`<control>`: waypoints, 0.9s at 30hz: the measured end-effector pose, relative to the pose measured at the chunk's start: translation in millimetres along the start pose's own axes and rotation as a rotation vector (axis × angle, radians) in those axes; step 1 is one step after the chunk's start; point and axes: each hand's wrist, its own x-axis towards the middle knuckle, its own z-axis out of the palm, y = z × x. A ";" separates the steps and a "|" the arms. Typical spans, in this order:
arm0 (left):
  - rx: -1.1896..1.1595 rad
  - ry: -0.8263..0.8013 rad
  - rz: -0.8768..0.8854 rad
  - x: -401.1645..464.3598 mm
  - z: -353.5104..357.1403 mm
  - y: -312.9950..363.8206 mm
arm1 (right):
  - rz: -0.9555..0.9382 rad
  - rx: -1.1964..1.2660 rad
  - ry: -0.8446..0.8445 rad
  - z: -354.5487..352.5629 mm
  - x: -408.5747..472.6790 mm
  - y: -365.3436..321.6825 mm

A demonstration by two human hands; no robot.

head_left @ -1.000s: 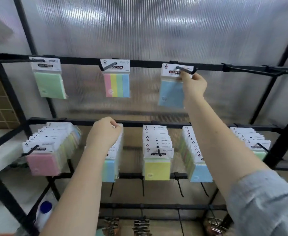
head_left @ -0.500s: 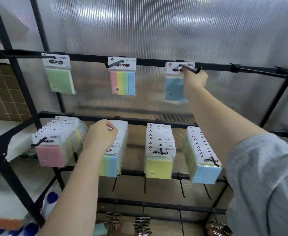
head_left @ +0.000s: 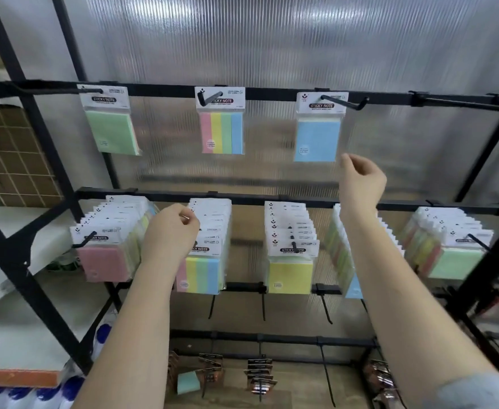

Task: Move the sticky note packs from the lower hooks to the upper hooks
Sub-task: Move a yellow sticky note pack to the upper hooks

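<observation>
Ribbed translucent sheeting backs a black display rack [head_left: 272, 199] with two hook rails, one above the other.

Nearest to me, my left hand [head_left: 168, 231] sits at the second stack on the lower rail, the striped multicolour packs [head_left: 201, 274]. Its fingers are curled against the white header cards; it appears to pinch the header of the front pack, though the knuckles hide the contact. My right hand [head_left: 360, 180] hangs in free air between the rails, fingers loosely curled, holding nothing, just below and right of the blue pack [head_left: 317, 140] on the upper rail.

Lower rail, left to right: a pink-fronted stack [head_left: 106, 262], the striped stack, a yellow-fronted stack [head_left: 290, 276], a stack partly behind my right forearm [head_left: 342, 261], and a green-fronted stack [head_left: 454, 262].

Upper rail, further back: a green pack [head_left: 111, 131], a striped pack [head_left: 222, 132] and the blue pack, one per hook. Right of them, a bare upper hook [head_left: 463, 101] is mounted on the rail.

Governing relation: each hook runs from the rail toward me, so a pack must slide along that axis, toward my body, to clear the upturned tip. The striped stack lies directly under my left hand, making it the nearer hand. The destination lies up and behind it. My right hand is nearer the upper rail.
</observation>
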 end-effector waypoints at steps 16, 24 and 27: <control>-0.071 -0.027 0.147 2.6 -4.3 -51.8 | 0.228 -0.257 0.011 -20.9 -125.3 94.9; -0.109 -0.075 0.207 -1.3 -6.1 -64.5 | 0.208 -0.307 0.053 -12.8 -143.9 96.2; -0.131 -0.079 0.212 -2.2 -5.4 -67.2 | 0.192 -0.318 0.105 -11.6 -150.1 92.6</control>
